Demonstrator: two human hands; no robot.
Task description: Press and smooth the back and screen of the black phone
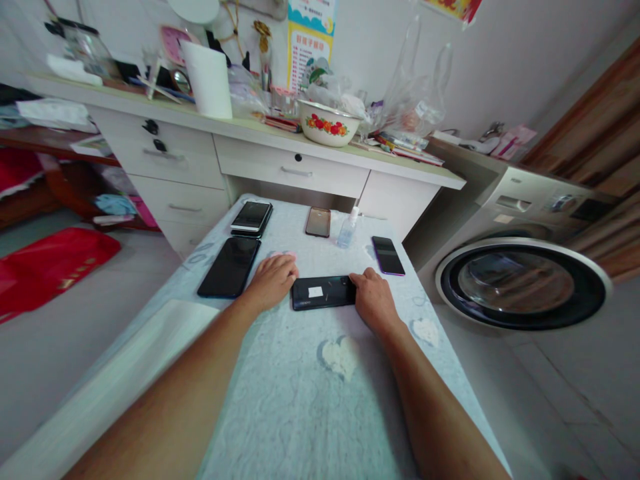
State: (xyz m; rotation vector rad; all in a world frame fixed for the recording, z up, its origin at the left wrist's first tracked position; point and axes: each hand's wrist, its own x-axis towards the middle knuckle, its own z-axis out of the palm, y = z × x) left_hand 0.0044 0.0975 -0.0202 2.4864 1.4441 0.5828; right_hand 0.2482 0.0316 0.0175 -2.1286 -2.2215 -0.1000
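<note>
A dark smartphone [324,293] lies back side up on the cloth-covered table, with a small white label on its back. My right hand [375,297] grips its right end, thumb on the back near the camera. Beside the phone's left end rests my left hand [273,281], fingers curled and close together. A bit of something pale pink [291,255] shows at those fingertips, too little to name. To the left of that hand is a black tablet [230,267]. Beyond it sit stacked phones or tablets [251,217].
Farther back are a brown-edged phone case [318,222] and a clear spray bottle [347,228]. A purple-edged phone [388,255] lies at the right. White drawers [295,164] stand behind the table, a washing machine [520,267] to the right. Folded white material [150,360] runs along the left edge.
</note>
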